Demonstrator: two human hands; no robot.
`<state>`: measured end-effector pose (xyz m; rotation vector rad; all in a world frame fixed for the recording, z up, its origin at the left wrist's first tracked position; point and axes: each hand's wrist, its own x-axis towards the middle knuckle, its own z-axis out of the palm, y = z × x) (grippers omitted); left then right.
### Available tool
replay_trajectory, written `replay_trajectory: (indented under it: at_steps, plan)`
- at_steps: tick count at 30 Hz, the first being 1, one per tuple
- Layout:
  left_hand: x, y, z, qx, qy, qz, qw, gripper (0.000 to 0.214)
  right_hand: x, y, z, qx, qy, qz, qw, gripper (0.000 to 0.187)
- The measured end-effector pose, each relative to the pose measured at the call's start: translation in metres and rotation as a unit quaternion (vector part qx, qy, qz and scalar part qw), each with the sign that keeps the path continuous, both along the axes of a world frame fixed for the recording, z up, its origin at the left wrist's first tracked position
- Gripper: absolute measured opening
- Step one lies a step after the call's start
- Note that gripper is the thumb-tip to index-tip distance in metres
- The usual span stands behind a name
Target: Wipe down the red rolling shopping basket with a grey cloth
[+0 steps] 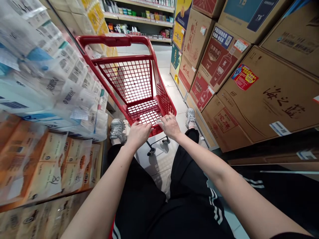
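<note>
A red plastic shopping cart (126,83) with a mesh body stands right in front of me, its looped frame rising at the far end. My left hand (140,134) is closed over the cart's near edge, fingers curled forward. Beside it, my right hand (170,126) also grips this edge near its right corner, and a ring shows on one finger. A small whitish bit shows by the right thumb, too small to name. Below the cart's near end, dark casters (151,151) touch the floor. The cart's mesh bottom shows nothing lying on it.
Plastic-wrapped tissue packs (62,86) are stacked close on the left, above orange packs (52,166). Cardboard cartons (274,96) line the right side. Shelves (139,20) with small goods cross the far end of the tiled aisle (164,78). My grey shoes (117,130) flank the cart.
</note>
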<state>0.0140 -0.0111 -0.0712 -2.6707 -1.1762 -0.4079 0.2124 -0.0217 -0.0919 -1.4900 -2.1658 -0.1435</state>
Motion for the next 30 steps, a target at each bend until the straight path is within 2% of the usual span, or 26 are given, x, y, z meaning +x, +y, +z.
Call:
replay_trajectory:
  at_steps: [3,5,7,10,13,15,18,21,23,25,27,28,30]
  plan:
    - [0.007,0.001,-0.001,-0.003,-0.013,0.001,1.0,0.035,-0.011,-0.005,-0.003,0.002,0.0,0.024,1.0,0.037]
    - [0.006,0.004,0.0,-0.019,-0.014,-0.018,1.0,0.035,-0.001,-0.003,-0.004,-0.003,-0.01,0.063,0.998,0.037]
    - [-0.001,0.007,0.003,-0.031,-0.009,-0.043,0.999,0.033,0.022,0.003,-0.003,-0.006,-0.028,0.101,0.994,0.038]
    - [-0.013,0.009,0.009,-0.021,-0.005,-0.061,0.998,0.027,0.062,0.014,0.001,0.002,-0.033,0.073,0.997,0.035]
    - [-0.015,0.007,0.012,-0.005,-0.01,-0.054,0.998,0.021,0.079,0.02,0.002,0.012,-0.015,0.033,0.999,0.032]
    - [-0.009,0.005,0.01,0.004,-0.015,-0.039,0.999,0.021,0.071,0.02,0.001,0.024,0.01,-0.008,1.0,0.03]
    - [0.005,0.002,0.006,0.022,-0.015,-0.026,0.999,0.022,0.04,0.012,-0.002,0.024,0.038,-0.047,0.998,0.031]
    - [0.015,0.001,0.003,0.054,0.004,-0.019,0.998,0.022,0.009,0.0,-0.005,0.01,0.031,-0.025,0.999,0.032]
    - [0.018,0.001,0.003,0.07,0.015,-0.018,0.997,0.022,0.002,-0.006,-0.007,0.01,0.019,-0.004,1.0,0.034]
    - [0.017,0.001,0.005,0.068,0.019,-0.028,0.997,0.023,0.012,-0.006,-0.008,0.01,-0.005,0.048,0.999,0.035]
    - [0.015,0.001,0.007,0.051,0.015,-0.045,0.998,0.023,0.036,0.0,-0.008,0.008,-0.036,0.117,0.992,0.035]
    - [0.014,0.001,0.009,0.039,0.012,-0.052,0.998,0.023,0.05,0.004,-0.007,0.013,-0.045,0.13,0.99,0.035]
    - [0.014,0.0,0.011,0.019,0.005,-0.059,0.998,0.022,0.078,0.012,-0.006,0.019,-0.047,0.094,0.994,0.036]
